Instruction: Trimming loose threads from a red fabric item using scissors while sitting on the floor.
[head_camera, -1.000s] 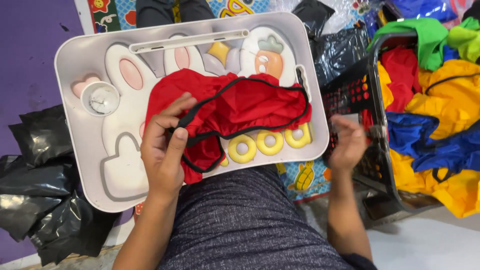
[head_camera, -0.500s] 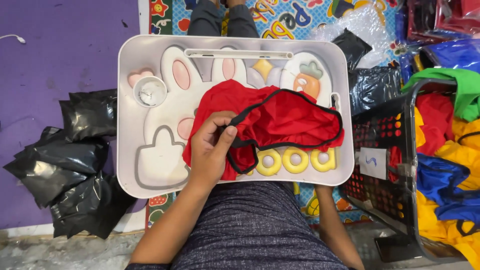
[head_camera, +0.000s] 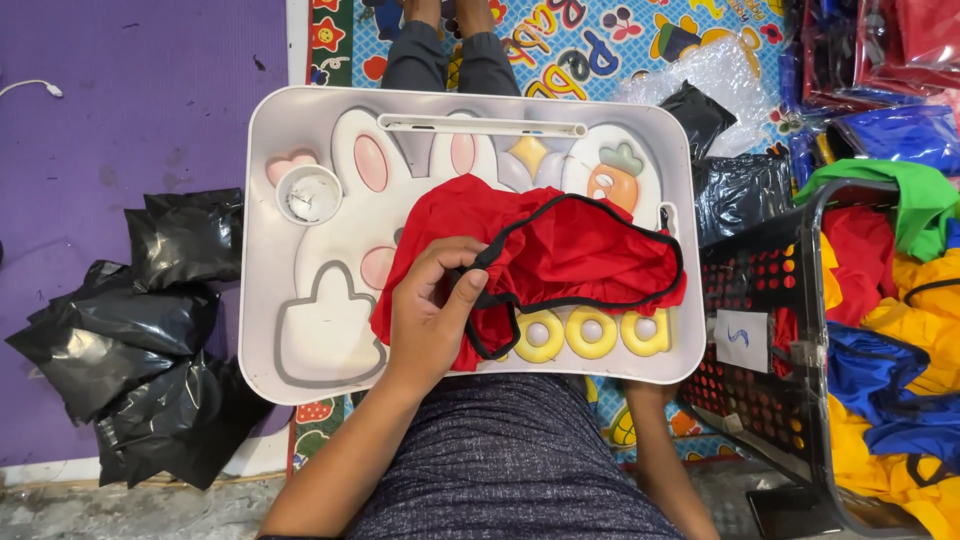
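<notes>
A red garment (head_camera: 590, 250) with black trim lies crumpled on a white lap tray (head_camera: 270, 330) that has a rabbit and carrot design. My left hand (head_camera: 430, 315) rests on the garment's left side, fingers pinching the cloth and the black trim. My right forearm (head_camera: 655, 450) runs up along the tray's near right edge. The right hand itself is hidden under the tray.
A black mesh basket (head_camera: 770, 300) at the right holds yellow, blue, green and red garments. Crumpled black plastic bags (head_camera: 130, 340) lie at the left on a purple mat. A small white cup (head_camera: 308, 195) sits in the tray's holder. More black bags (head_camera: 730, 180) lie behind the tray.
My right hand left the basket's side and went out of sight under the tray. My left hand stayed on the garment and curled its fingers around the black trim.
</notes>
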